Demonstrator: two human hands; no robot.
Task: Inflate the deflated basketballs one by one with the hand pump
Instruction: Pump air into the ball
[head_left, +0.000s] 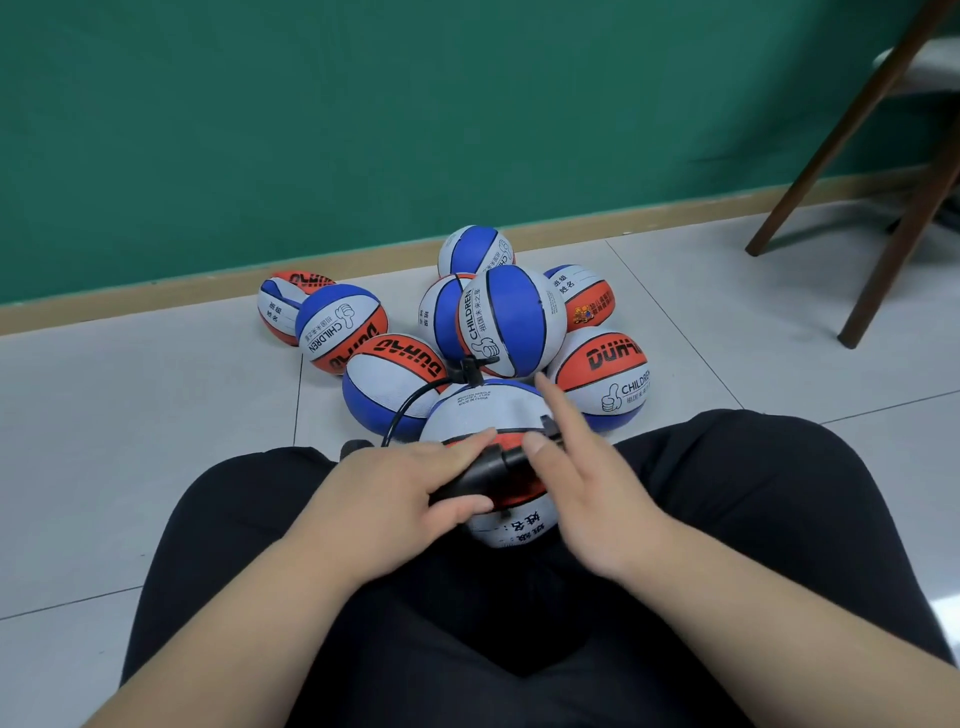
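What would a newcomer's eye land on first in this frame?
The heap of red, white and blue basketballs on the floor by the green wall. Nearer, one ball sits in the person's lap, with the left hand gripping the black hand pump across it and the right hand open beside.

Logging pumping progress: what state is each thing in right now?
Red, white and blue rubber basketball between the legs: black needle fitting plugged in.
Black plastic hand pump: lying across that ball.
Left grip: holds the pump.
Right grip: open, fingers straight.
Far-left basketball by wall: partly flat.
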